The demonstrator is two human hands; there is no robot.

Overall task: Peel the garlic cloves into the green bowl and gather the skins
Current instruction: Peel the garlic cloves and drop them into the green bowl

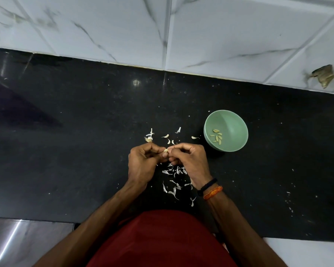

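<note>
Fingers of the left hand (143, 160) and right hand (189, 158) pinch one garlic clove (165, 150) between them above the black table (85, 151); loose skins (174, 178) lie beneath; the green bowl (231, 120), just right, holds peeled cloves (217, 136).

Both hands met over the black desk (85, 151), the left hand (143, 160) and right hand (191, 160) pinching one garlic clove (165, 150) between their fingertips. Torn skins (172, 180) lay scattered beneath and beyond them. To the right stood the green bowl (233, 122), holding several peeled cloves (217, 137).
</note>
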